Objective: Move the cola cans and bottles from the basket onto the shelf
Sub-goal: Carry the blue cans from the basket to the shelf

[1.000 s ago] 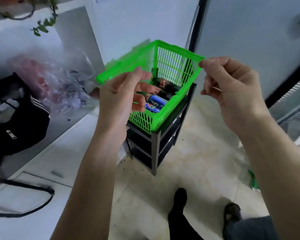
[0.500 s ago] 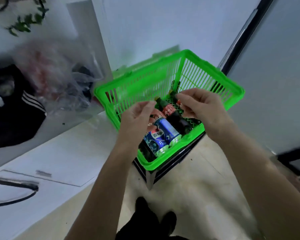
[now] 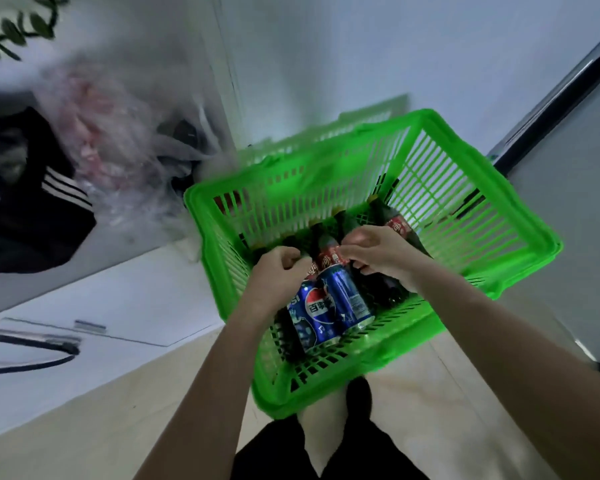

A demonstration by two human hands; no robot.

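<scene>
A green plastic basket (image 3: 520, 209) fills the middle of the view and hides the shelf beneath it. Two blue Pepsi cans (image 3: 314, 313) (image 3: 347, 299) lie side by side at its near end. Several dark cola bottles with red labels lie behind them, one at the far right (image 3: 397, 226). My left hand (image 3: 276, 275) is inside the basket, fingers curled around a bottle (image 3: 288, 336) that runs under it beside the cans. My right hand (image 3: 378, 254) is also inside, fingers closed on the red label of a middle bottle (image 3: 329, 256).
A clear plastic bag (image 3: 111, 157) and a black bag with white stripes (image 3: 39, 209) sit at the left on a white ledge (image 3: 125, 299). A black cable (image 3: 32, 362) lies there too. A dark-framed panel (image 3: 551, 98) stands to the right. My legs and shoes (image 3: 357, 396) are below the basket.
My view has closed in on the basket. Both hands have gone deeper into it, and their fingers have closed on bottles behind the cans.
</scene>
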